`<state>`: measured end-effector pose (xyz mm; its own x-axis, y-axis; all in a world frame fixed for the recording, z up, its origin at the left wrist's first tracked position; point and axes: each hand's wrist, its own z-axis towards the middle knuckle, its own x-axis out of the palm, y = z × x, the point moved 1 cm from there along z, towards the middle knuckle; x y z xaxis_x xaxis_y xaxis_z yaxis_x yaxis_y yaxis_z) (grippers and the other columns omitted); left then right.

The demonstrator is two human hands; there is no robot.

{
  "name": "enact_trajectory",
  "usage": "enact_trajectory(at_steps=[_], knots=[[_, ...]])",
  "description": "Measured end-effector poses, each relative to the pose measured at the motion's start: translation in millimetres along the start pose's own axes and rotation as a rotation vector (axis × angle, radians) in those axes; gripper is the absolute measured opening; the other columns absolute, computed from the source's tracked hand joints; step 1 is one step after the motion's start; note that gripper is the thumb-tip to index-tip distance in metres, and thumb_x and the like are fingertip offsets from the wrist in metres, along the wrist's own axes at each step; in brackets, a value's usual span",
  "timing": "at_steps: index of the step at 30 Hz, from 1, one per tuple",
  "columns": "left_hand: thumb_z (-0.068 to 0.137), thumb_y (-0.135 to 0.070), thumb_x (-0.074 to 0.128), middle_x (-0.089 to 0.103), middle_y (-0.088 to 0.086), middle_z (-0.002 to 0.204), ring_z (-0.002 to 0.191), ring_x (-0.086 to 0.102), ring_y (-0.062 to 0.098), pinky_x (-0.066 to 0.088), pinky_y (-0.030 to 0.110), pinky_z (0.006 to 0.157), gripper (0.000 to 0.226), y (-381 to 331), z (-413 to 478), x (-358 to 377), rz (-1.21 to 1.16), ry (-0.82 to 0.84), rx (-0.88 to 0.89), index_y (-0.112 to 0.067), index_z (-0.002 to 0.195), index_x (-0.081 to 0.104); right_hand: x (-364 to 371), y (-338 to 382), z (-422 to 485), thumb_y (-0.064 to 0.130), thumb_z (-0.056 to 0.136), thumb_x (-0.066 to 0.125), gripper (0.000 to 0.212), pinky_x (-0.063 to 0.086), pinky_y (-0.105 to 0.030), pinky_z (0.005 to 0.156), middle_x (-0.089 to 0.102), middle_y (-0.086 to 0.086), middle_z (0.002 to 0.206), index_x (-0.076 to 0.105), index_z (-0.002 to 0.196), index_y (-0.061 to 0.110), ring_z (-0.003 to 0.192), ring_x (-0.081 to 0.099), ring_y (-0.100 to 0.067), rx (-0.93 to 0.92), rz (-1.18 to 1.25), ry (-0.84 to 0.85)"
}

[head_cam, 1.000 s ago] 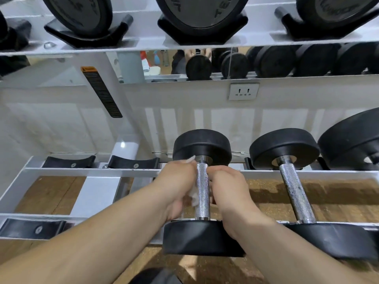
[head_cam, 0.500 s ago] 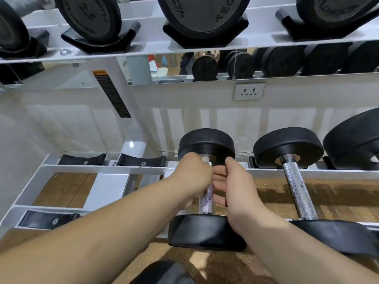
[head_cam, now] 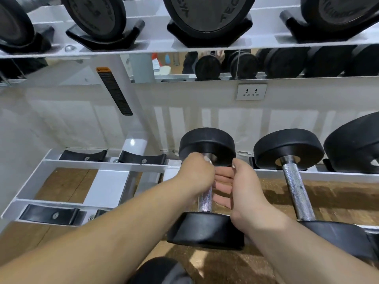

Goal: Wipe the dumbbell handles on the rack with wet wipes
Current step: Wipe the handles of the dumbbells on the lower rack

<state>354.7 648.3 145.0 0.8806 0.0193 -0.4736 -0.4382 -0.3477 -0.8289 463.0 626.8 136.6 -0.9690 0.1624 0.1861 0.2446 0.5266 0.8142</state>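
A black dumbbell [head_cam: 205, 230] with a knurled chrome handle [head_cam: 205, 201] lies on the white rack's lower shelf [head_cam: 98, 163]. My left hand [head_cam: 194, 173] is curled round the upper part of that handle, close to the far weight head [head_cam: 207, 143]. The wet wipe is hidden inside that hand. My right hand [head_cam: 238, 187] sits just right of the handle, its fingers stretched out toward the bar and not wrapped round it.
A second dumbbell [head_cam: 295, 193] lies to the right, with a bigger one [head_cam: 354, 146] beyond it. Empty black cradles [head_cam: 141, 158] sit on the shelf at left. Larger dumbbells [head_cam: 209, 15] fill the upper shelf. A wall socket [head_cam: 251, 92] is behind.
My left hand slid up the handle from its middle to the far end. My right hand let go of the bar and opened beside it. The white wipe is no longer visible.
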Motion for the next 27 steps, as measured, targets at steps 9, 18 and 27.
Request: enact_trajectory(at_steps=[9, 18, 27], knots=[[0.105, -0.014, 0.054, 0.08, 0.009, 0.091, 0.084, 0.077, 0.023, 0.062, 0.031, 0.077, 0.022, 28.9, -45.7, -48.5, -0.106, 0.229, -0.096, -0.009, 0.093, 0.072, 2.5, -1.7, 3.0, 0.04, 0.107, 0.041, 0.049, 0.058, -0.047, 0.094, 0.081, -0.008, 0.089, 0.075, 0.107, 0.006, 0.095, 0.075, -0.024, 0.003, -0.021, 0.007], [0.102, -0.016, 0.052, 0.073, 0.02, 0.121, 0.114, 0.07, 0.036, 0.05, 0.053, 0.106, 0.029, 9.5, -50.4, -57.1, -0.644, 0.399, -0.05, -0.005, 0.123, 0.069, -21.5, 35.1, -6.6, 0.067, 0.082, 0.063, 0.067, 0.053, -0.042, 0.097, 0.077, -0.006, 0.12, 0.071, 0.126, 0.017, 0.113, 0.072, -0.023, -0.191, -0.22, 0.457], [0.096, -0.017, 0.067, 0.077, 0.016, 0.109, 0.105, 0.071, 0.031, 0.052, 0.046, 0.098, 0.015, -7.2, -37.7, -49.3, -0.436, 0.29, 0.232, -0.016, 0.103, 0.08, -37.0, 40.6, -4.7, 0.026, 0.084, 0.085, 0.035, 0.053, -0.051, 0.102, 0.076, -0.022, 0.114, 0.078, 0.115, 0.01, 0.107, 0.072, -0.032, -0.339, -0.369, 0.581]])
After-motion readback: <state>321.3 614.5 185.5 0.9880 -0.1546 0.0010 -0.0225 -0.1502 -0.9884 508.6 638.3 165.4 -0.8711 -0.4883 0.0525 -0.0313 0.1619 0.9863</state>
